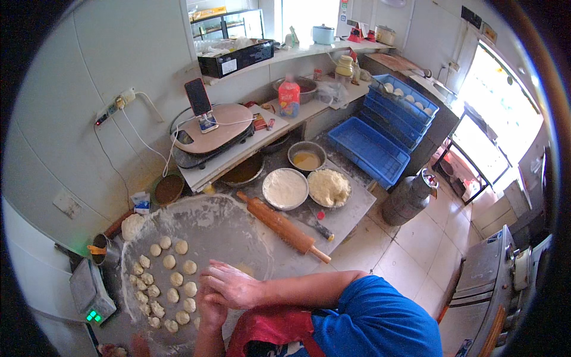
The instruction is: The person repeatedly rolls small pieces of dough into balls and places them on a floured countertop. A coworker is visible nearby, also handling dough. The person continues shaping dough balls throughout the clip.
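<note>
My right hand [233,283], dusted with flour, lies over my left hand [211,307] above the floured work surface [223,223]. The two hands touch; whatever may be between the palms is hidden. To their left, several small dough balls [176,279] sit in loose rows. Rounder balls lie nearer my hands, while rougher dough pieces [153,291] are farther left. A larger dough lump [133,226] rests at the surface's upper left edge. Beyond my hands, a wooden rolling pin [281,225] lies diagonally.
Behind the rolling pin stand a bowl of flour [285,188], a bowl of pale crumbly mixture [330,187] and a bowl of yellowish liquid [307,159]. A digital scale [91,290] is at left. Blue plastic crates [370,149] and a gas cylinder [408,201] stand right. A reddish blur [140,346] shows below.
</note>
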{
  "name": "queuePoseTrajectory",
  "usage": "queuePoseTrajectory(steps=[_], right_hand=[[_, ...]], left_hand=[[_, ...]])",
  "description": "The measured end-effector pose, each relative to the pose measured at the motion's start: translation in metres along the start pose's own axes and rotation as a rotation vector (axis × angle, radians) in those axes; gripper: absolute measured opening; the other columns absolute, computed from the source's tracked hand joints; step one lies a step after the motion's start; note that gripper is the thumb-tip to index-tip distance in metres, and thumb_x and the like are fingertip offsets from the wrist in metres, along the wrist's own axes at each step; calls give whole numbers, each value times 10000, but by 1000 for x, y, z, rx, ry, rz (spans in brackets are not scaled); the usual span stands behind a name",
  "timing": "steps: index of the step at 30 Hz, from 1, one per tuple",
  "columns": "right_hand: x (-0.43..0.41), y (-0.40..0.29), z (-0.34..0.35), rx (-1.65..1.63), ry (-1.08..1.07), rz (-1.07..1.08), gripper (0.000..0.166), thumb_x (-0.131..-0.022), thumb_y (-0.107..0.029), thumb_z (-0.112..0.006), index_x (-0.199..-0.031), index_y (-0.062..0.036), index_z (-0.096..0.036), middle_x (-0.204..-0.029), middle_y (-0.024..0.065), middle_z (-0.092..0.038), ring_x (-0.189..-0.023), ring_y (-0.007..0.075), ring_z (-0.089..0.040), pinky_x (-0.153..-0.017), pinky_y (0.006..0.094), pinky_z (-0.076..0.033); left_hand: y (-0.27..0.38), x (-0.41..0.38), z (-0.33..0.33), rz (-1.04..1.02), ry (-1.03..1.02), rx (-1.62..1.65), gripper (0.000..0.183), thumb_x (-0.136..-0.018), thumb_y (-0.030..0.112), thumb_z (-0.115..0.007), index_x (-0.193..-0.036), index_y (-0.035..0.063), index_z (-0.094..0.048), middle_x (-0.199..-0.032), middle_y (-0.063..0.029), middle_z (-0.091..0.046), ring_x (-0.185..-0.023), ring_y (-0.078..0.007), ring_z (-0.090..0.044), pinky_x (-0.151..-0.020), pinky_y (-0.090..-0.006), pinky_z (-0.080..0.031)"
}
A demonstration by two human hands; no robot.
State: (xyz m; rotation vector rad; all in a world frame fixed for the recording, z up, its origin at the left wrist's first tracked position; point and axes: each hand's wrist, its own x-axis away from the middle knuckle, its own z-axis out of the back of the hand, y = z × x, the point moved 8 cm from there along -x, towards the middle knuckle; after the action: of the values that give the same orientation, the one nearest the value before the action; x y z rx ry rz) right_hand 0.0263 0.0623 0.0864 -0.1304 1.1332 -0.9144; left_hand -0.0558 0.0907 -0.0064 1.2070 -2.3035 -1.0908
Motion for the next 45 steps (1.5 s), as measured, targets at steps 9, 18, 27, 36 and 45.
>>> queuePoseTrajectory(steps=[9,18,27,36,45], right_hand=[[2,6,-1,1,-54,-55,190,-851,-188,-571,-936,-18,-578,-937,150,-553,-963,328,-564,-1030,475,-359],[9,19,-13,-14,-242,-120,285,-874,-199,-555,-1063,14,-545,-1035,154,-566,-1059,348,-541,-1060,501,-331],[10,18,-14,-31,-261,2,312,-836,-200,-614,-1080,-14,-558,-1056,152,-542,-1060,339,-537,-1078,492,-317],[4,26,-9,-268,-191,-270,237,-862,-169,-605,-1037,-15,-566,-1032,160,-608,-987,338,-597,-1040,519,-369],[4,13,-6,-370,-158,-169,300,-898,-128,-543,-1162,14,-543,-1052,170,-629,-993,343,-612,-1069,510,-341]], left_hand=[[-5,1,1,42,81,131,385,-966,255,-483,-1277,29,-461,-1257,-75,-523,-1140,-185,-525,-951,-331,-439],[-2,4,-10,39,67,36,368,-972,269,-470,-1243,20,-480,-1252,-79,-518,-1135,-182,-520,-948,-340,-436],[1,8,-4,138,-31,147,523,-982,399,-359,-1340,21,-409,-1301,-98,-522,-1190,-243,-505,-1008,-394,-388],[22,21,-19,79,68,107,599,-983,431,-372,-1430,39,-297,-1372,-130,-459,-1245,-248,-465,-1037,-404,-372],[-2,19,-8,39,4,45,590,-996,470,-328,-1436,81,-275,-1442,-89,-357,-1297,-229,-396,-1058,-381,-356]])
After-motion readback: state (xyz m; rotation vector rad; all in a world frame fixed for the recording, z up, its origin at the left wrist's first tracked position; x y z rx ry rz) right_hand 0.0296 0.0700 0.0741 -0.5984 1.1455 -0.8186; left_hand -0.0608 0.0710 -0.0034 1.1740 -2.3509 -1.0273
